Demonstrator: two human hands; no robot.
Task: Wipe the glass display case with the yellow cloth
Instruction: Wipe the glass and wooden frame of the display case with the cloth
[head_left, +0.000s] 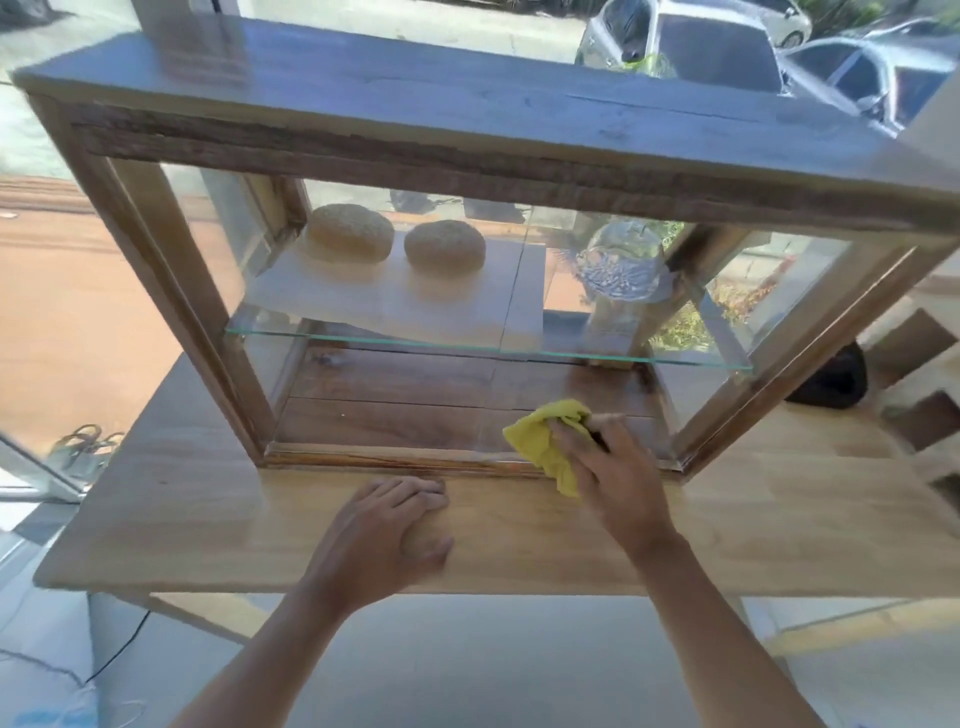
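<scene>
You have two round sesame buns (348, 232) (444, 246) side by side on a pale board (363, 301). To their right stands a cut-glass jar (621, 265), apart from the buns. All of it sits on a light wooden table (260, 535). A pair of sandals (85, 444) lies on the floor at your left. Beyond the window, parked cars (717, 47) line the street. A dark bag (831, 382) rests at your right.
</scene>
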